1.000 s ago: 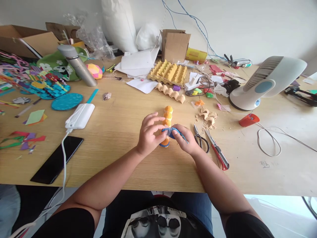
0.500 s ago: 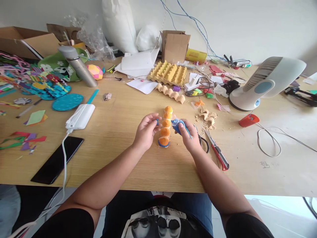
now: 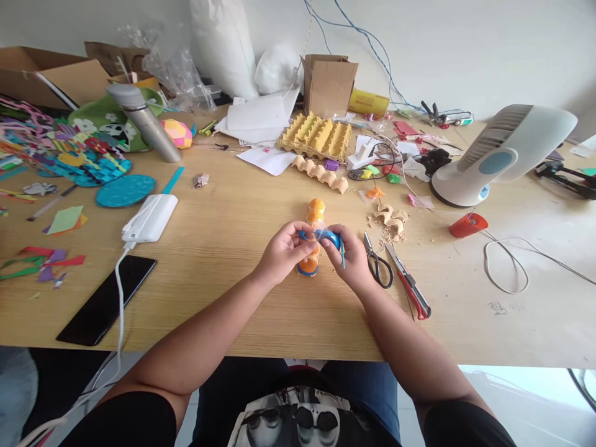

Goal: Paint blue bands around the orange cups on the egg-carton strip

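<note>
A strip of egg-carton cups coloured orange [image 3: 316,207] lies lengthwise in front of me, its near end edged in blue. Its middle is hidden behind my hands. Above it, my right hand [image 3: 348,253] grips a lump of blue modelling clay [image 3: 331,238] in clear plastic wrap, and a thin blue strip hangs from it. My left hand [image 3: 285,251] is closed, thumb and fingers pinching a small bit of blue clay [image 3: 303,234] by the wrapped lump. Black-handled scissors [image 3: 379,264] and a red utility knife [image 3: 412,288] lie right of my right hand.
Carton shavings lie around a cut carton piece [image 3: 390,220]. Further back are a yellow egg tray [image 3: 316,138] and a white fan [image 3: 496,161]. On the left are a phone [image 3: 108,300], a white power bank [image 3: 151,218] and a steel flask [image 3: 153,127].
My hands have come together over the orange strip, the left moving right and the right moving left with the wrapped blue clay. The scissors are now more fully uncovered.
</note>
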The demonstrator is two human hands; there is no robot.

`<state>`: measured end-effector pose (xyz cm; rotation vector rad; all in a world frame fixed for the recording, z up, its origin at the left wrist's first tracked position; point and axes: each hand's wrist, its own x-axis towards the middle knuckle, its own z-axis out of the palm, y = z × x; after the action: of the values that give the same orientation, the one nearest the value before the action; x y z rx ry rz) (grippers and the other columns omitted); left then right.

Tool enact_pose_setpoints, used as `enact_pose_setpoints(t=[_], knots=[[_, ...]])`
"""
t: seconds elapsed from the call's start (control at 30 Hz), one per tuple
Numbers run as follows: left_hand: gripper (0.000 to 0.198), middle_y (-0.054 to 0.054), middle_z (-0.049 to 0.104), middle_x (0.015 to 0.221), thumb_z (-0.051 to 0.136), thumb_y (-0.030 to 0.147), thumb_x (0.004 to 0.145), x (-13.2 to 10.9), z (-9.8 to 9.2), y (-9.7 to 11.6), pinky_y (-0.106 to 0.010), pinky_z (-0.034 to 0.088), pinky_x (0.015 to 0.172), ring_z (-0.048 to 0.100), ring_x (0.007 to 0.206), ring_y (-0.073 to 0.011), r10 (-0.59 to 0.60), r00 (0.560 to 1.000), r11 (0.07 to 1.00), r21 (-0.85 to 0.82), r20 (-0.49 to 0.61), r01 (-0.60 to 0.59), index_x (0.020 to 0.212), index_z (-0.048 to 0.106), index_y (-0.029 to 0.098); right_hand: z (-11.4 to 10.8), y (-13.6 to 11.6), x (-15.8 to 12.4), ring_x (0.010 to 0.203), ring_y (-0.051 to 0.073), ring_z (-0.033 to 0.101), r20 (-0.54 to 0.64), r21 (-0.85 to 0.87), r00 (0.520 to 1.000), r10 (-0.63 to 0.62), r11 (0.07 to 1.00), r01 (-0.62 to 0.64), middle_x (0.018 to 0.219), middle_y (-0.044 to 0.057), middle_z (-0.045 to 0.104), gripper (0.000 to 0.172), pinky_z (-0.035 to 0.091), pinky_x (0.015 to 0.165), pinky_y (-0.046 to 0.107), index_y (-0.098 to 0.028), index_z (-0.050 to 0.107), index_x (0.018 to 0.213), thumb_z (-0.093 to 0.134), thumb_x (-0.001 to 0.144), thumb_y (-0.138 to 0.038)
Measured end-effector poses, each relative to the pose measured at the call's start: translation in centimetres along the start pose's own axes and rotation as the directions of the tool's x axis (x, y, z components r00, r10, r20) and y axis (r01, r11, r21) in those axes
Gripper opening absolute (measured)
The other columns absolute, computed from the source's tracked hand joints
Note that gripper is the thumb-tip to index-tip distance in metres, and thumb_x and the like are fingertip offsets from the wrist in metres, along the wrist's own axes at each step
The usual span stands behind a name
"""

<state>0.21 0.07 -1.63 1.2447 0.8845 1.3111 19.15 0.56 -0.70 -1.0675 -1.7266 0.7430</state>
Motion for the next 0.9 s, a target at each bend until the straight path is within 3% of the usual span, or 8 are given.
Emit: enact_pose_setpoints(t=[0.07,0.13,0.23,0.33,0.43,0.63,0.8,0.9], knots=[[0.033,0.000,0.069,0.086,0.090,0.047,0.084,-0.1,0.0,0.2,-0.026,0.053,0.065,0.063,0.072,-0.0123,0.145,0.989,0.973,0.187,-0.028,-0.138,0.096,0.070,0.023,0.0,-0.1,0.0,0.084,0.021,0.062,0.018,0.059,1.000,0.016,0.998,-0.017,0.091,0.004,0.069,0.042,0.054,0.085,0.037,-0.023,0.065,0.103,0.072,0.096,-0.064],[0.020,0.000,0.068,0.083,0.085,0.040,0.090,-0.3,0.0,0.4,-0.027,0.053,0.070,0.063,0.076,-0.0139,0.312,0.949,0.889,0.365,-0.038,-0.277,0.091,0.073,0.023,-0.1,-0.1,0.0,0.082,0.019,0.060,0.069,0.199,0.995,0.069,0.977,-0.082,0.091,0.003,0.067,0.045,0.054,0.080,0.035,-0.024,0.063,0.103,0.073,0.094,-0.066],[0.012,-0.001,0.067,0.081,0.080,0.036,0.095,-0.4,-0.1,0.8,-0.028,0.051,0.070,0.061,0.076,-0.0144,0.444,0.896,0.788,0.484,-0.017,-0.381,0.092,0.077,0.024,0.0,0.1,-0.1,0.076,0.016,0.056,0.176,0.462,0.974,0.142,0.862,-0.209,0.088,0.000,0.062,0.047,0.052,0.071,0.031,-0.025,0.056,0.097,0.074,0.093,-0.069],[0.016,-0.001,0.068,0.081,0.079,0.040,0.096,-0.4,-0.3,1.0,-0.029,0.051,0.068,0.061,0.075,-0.0146,0.434,0.901,0.796,0.468,-0.002,-0.383,0.092,0.079,0.025,0.2,0.5,0.0,0.072,0.014,0.053,0.268,0.601,0.949,0.166,0.741,-0.299,0.083,-0.004,0.057,0.052,0.050,0.067,0.028,-0.026,0.050,0.091,0.081,0.087,-0.067],[0.021,-0.001,0.067,0.079,0.080,0.044,0.095,-0.3,-0.5,1.0,-0.029,0.050,0.066,0.060,0.073,-0.0144,0.397,0.918,0.827,0.428,0.015,-0.364,0.087,0.080,0.025,0.2,0.9,0.2,0.067,0.013,0.051,0.316,0.630,0.930,0.186,0.692,-0.352,0.078,-0.006,0.054,0.058,0.047,0.061,0.026,-0.026,0.048,0.089,0.089,0.079,-0.066],[0.023,-0.001,0.065,0.078,0.078,0.045,0.097,-0.2,-0.8,1.3,-0.028,0.051,0.068,0.059,0.072,-0.0141,0.379,0.924,0.835,0.416,0.043,-0.361,0.085,0.081,0.026,-0.7,1.0,0.5,0.064,0.011,0.046,0.282,0.588,0.943,0.175,0.745,-0.314,0.077,-0.006,0.053,0.059,0.044,0.056,0.024,-0.026,0.046,0.085,0.091,0.077,-0.064],[0.022,0.001,0.058,0.079,0.085,0.042,0.091,-0.3,-0.6,1.5,-0.026,0.048,0.060,0.054,0.067,-0.0117,0.426,0.904,0.795,0.460,0.041,-0.395,0.108,0.084,0.027,-0.9,0.4,0.5,0.067,0.011,0.048,0.218,0.532,0.970,0.104,0.821,-0.208,0.083,-0.005,0.052,0.056,0.045,0.059,0.025,-0.026,0.044,0.086,0.088,0.083,-0.061],[0.024,0.003,0.056,0.076,0.087,0.039,0.089,-0.3,-0.5,1.5,-0.026,0.047,0.059,0.051,0.063,-0.0107,0.440,0.894,0.762,0.490,0.086,-0.423,0.109,0.085,0.027,-0.9,0.3,0.4,0.070,0.012,0.049,0.218,0.479,0.974,0.061,0.863,-0.161,0.087,-0.003,0.054,0.057,0.046,0.061,0.027,-0.027,0.042,0.086,0.086,0.085,-0.063]])
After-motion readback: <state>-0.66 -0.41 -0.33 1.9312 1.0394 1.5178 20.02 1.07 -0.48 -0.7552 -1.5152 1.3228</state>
